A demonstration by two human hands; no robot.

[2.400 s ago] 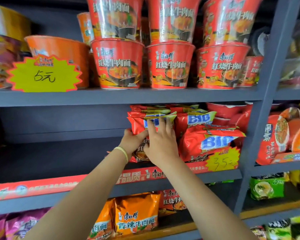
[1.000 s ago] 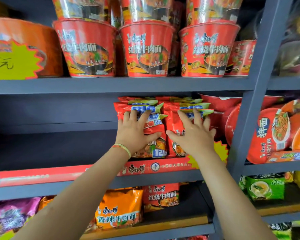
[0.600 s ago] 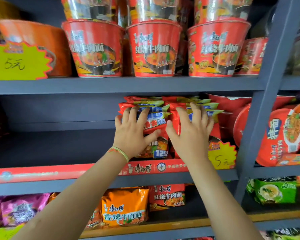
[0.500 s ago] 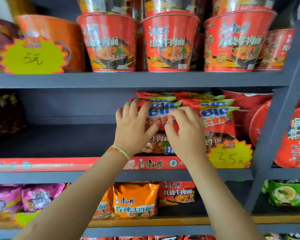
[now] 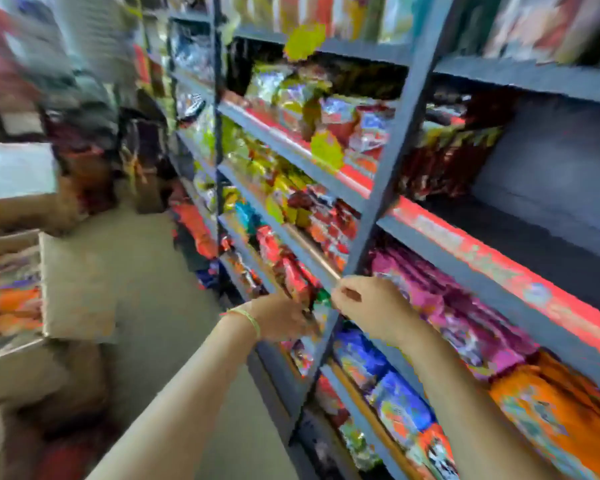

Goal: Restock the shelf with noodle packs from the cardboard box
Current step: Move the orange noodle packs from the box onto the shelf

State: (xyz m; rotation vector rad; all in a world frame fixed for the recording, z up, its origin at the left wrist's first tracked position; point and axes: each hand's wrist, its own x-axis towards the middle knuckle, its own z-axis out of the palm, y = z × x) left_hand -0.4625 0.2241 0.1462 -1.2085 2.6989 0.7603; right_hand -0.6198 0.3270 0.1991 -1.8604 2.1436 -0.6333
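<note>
The view is blurred and looks leftward along the grey shelf (image 5: 371, 209). My left hand (image 5: 281, 318), with a green band on its wrist, hangs in front of the shelf upright and holds nothing. Beside it, my right hand (image 5: 373, 306) is loosely curled with nothing in it. The open cardboard box (image 5: 78, 289) stands at the left, with orange and red noodle packs (image 5: 7, 292) inside. The shelf level with the red strip (image 5: 482, 261) has a dark bare stretch at the right. Pink packs (image 5: 447, 299) and orange packs (image 5: 555, 414) lie on the level below.
Shelving full of colourful packets runs away down the aisle on the right. A beige floor (image 5: 146, 271) lies between the shelf and the box. Stacked goods and a white surface (image 5: 14, 168) stand at the far left, too blurred to identify.
Both hands have left the red noodle packs on the shelf and dropped lower. The view has swung left, bringing the cardboard box and aisle into sight.
</note>
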